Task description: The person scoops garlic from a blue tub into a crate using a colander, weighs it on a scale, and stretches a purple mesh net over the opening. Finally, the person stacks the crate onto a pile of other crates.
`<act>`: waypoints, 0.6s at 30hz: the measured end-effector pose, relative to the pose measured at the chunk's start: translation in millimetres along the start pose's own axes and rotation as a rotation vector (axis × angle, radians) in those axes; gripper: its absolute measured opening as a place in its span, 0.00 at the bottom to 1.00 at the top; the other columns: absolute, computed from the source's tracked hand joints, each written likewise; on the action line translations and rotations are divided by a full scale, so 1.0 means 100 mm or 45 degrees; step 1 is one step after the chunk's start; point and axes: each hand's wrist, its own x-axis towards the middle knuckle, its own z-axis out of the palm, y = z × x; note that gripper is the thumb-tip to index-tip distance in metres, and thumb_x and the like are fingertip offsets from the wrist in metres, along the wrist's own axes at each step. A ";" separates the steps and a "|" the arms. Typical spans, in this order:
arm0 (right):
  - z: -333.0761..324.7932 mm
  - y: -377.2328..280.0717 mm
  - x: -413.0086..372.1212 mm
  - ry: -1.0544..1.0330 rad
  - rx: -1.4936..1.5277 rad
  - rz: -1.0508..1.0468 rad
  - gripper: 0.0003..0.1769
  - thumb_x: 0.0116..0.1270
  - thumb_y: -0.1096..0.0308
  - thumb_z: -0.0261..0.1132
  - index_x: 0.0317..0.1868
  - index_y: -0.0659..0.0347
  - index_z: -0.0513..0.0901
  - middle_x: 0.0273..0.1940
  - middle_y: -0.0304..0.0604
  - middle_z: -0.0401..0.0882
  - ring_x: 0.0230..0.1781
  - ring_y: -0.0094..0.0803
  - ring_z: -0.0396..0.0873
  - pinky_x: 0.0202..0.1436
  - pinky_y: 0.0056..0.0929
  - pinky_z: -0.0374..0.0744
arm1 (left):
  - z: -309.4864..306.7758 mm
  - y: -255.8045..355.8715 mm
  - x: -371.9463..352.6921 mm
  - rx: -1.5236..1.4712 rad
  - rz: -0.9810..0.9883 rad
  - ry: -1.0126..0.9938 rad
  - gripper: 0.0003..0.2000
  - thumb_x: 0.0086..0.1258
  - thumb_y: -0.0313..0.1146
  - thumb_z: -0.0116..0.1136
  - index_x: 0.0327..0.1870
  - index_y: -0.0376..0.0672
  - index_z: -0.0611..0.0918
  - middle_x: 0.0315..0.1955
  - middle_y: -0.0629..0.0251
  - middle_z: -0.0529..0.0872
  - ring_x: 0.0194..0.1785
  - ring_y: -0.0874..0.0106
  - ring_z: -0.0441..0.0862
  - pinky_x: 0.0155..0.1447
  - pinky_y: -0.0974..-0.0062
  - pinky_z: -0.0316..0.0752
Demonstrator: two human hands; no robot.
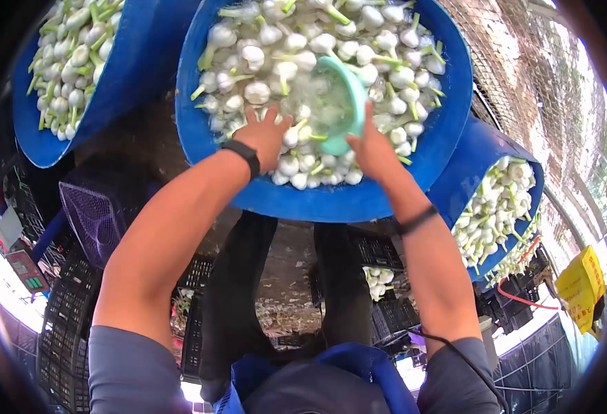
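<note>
A large round blue tub (317,204) holds water and many white garlic bulbs (257,92) with short green stems. My right hand (374,146) grips the rim of a light green plastic basin (355,96), which is tilted on its side in the water among the bulbs. Inside the basin the water looks churned and blurred. My left hand (265,136) rests on the garlic at the near left of the tub, its fingers spread, touching bulbs. Their tips are partly hidden among the garlic.
Another blue tub of garlic (69,76) stands at upper left, and a third blue tub (497,200) leans at right. Black plastic crates (69,338) stand at lower left. A purple-black crate (96,207) sits beside the main tub. A yellow bag (581,290) hangs at right.
</note>
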 end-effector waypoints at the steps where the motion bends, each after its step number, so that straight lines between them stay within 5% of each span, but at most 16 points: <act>1: -0.16 0.03 -0.22 0.045 0.015 -0.032 0.48 0.73 0.67 0.58 0.78 0.69 0.33 0.41 0.70 0.82 0.40 0.62 0.82 0.46 0.47 0.79 | -0.01 0.15 -0.18 0.100 -0.040 0.054 0.46 0.55 0.35 0.71 0.77 0.57 0.61 0.78 0.56 0.52 0.73 0.27 0.53 0.67 0.43 0.71; 3: -0.66 -0.25 -0.87 -0.124 0.326 0.297 0.47 0.72 0.70 0.56 0.78 0.68 0.33 0.40 0.66 0.83 0.41 0.62 0.83 0.47 0.44 0.79 | 0.02 0.31 -0.37 0.188 -0.082 0.112 0.42 0.59 0.31 0.67 0.77 0.58 0.61 0.79 0.58 0.51 0.72 0.27 0.55 0.63 0.45 0.76; 6: -0.62 -0.14 -1.36 -0.236 0.263 0.317 0.48 0.72 0.72 0.56 0.78 0.67 0.31 0.42 0.65 0.83 0.44 0.61 0.83 0.49 0.43 0.79 | 0.34 0.28 -0.16 -0.058 0.073 0.022 0.37 0.63 0.26 0.57 0.77 0.57 0.63 0.79 0.59 0.51 0.71 0.31 0.62 0.61 0.49 0.78; 8: -0.14 0.01 -1.09 -0.172 0.185 0.247 0.50 0.72 0.69 0.59 0.78 0.67 0.31 0.46 0.69 0.82 0.46 0.62 0.83 0.51 0.44 0.79 | 0.41 0.15 0.18 -0.128 0.056 -0.001 0.36 0.63 0.26 0.56 0.76 0.56 0.64 0.79 0.58 0.53 0.70 0.34 0.64 0.63 0.49 0.76; 10: 0.32 0.12 -0.49 -0.055 0.030 0.000 0.50 0.72 0.66 0.59 0.77 0.73 0.31 0.39 0.72 0.81 0.40 0.65 0.81 0.46 0.50 0.79 | 0.28 0.08 0.18 -0.299 0.035 -0.083 0.32 0.64 0.27 0.54 0.73 0.53 0.69 0.77 0.55 0.57 0.66 0.46 0.73 0.67 0.52 0.71; 13: 0.77 -0.12 0.32 -0.127 -0.045 0.117 0.51 0.72 0.63 0.60 0.76 0.74 0.31 0.36 0.72 0.80 0.36 0.65 0.80 0.42 0.51 0.77 | 0.24 0.06 -0.10 -0.173 0.012 0.036 0.30 0.65 0.30 0.56 0.72 0.50 0.70 0.76 0.53 0.58 0.63 0.46 0.76 0.67 0.57 0.71; 15: 0.77 -0.14 0.24 0.070 -0.054 -0.010 0.48 0.73 0.63 0.59 0.77 0.71 0.35 0.34 0.66 0.81 0.33 0.54 0.81 0.36 0.47 0.78 | 0.01 0.03 -0.43 -0.300 -0.069 0.061 0.31 0.65 0.31 0.59 0.72 0.47 0.69 0.76 0.52 0.57 0.63 0.46 0.76 0.69 0.59 0.70; 17: 0.35 -0.02 -0.14 0.019 0.156 0.168 0.46 0.73 0.65 0.58 0.79 0.65 0.37 0.31 0.55 0.81 0.30 0.40 0.80 0.30 0.38 0.78 | -0.01 0.06 -0.57 -0.444 -0.086 0.082 0.32 0.65 0.33 0.62 0.73 0.45 0.68 0.77 0.50 0.56 0.64 0.46 0.76 0.71 0.61 0.68; 18: 0.06 0.01 -0.41 0.036 0.302 0.222 0.46 0.72 0.67 0.59 0.80 0.64 0.38 0.31 0.56 0.81 0.29 0.40 0.82 0.30 0.38 0.79 | 0.10 -0.01 -0.62 -0.422 -0.109 0.241 0.35 0.64 0.34 0.65 0.73 0.42 0.67 0.76 0.47 0.55 0.65 0.45 0.75 0.71 0.61 0.68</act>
